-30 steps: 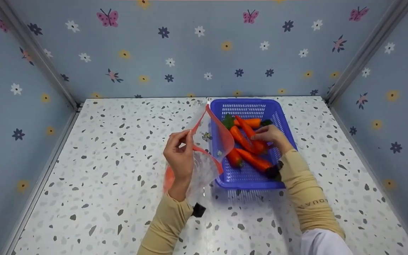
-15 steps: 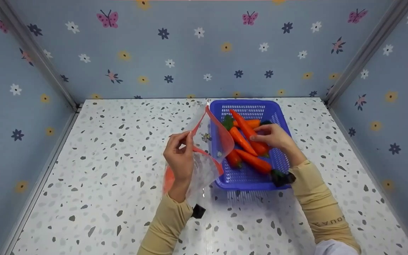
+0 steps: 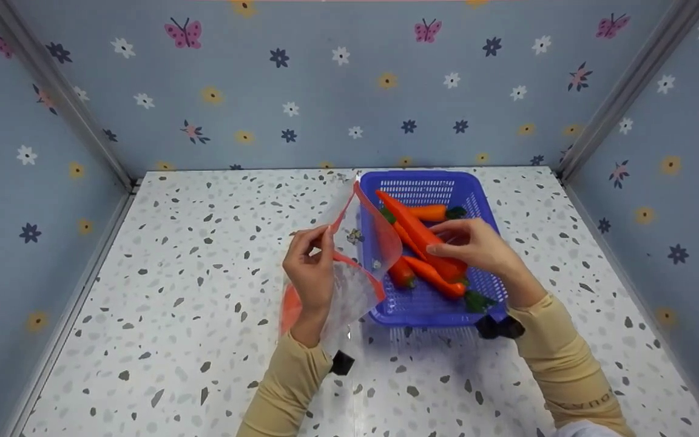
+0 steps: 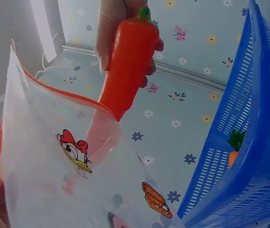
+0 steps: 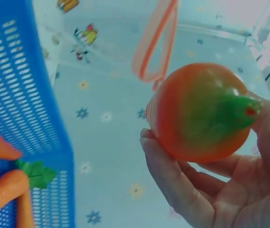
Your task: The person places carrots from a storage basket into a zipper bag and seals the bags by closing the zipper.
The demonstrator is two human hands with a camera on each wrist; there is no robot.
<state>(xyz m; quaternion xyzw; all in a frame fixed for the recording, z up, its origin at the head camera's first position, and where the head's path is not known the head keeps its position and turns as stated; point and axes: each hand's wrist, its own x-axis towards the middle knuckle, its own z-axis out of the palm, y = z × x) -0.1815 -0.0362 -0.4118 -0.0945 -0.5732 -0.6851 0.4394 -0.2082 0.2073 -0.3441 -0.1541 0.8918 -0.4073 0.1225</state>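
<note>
Toward the far edge of the white speckled counter (image 3: 204, 285), the right grip (image 3: 488, 250) pinches a glossy orange-red tapered pepper (image 3: 417, 229) over a blue perforated plastic basket (image 3: 416, 175); the left grip (image 3: 312, 268) pinches a clear, red-edged plastic bag (image 3: 349, 290). The pepper is judged light, stiff, slippery: hold its thick end.

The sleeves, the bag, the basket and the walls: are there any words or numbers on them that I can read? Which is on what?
Right sleeve: a row of dark letters, too slanted and blurred to read for sure.
Left sleeve: no writing in view.
Bag: cartoon pictures, no words that I can make out.
Basket: none in view.
Walls: flowers and butterflies, no words.
</note>
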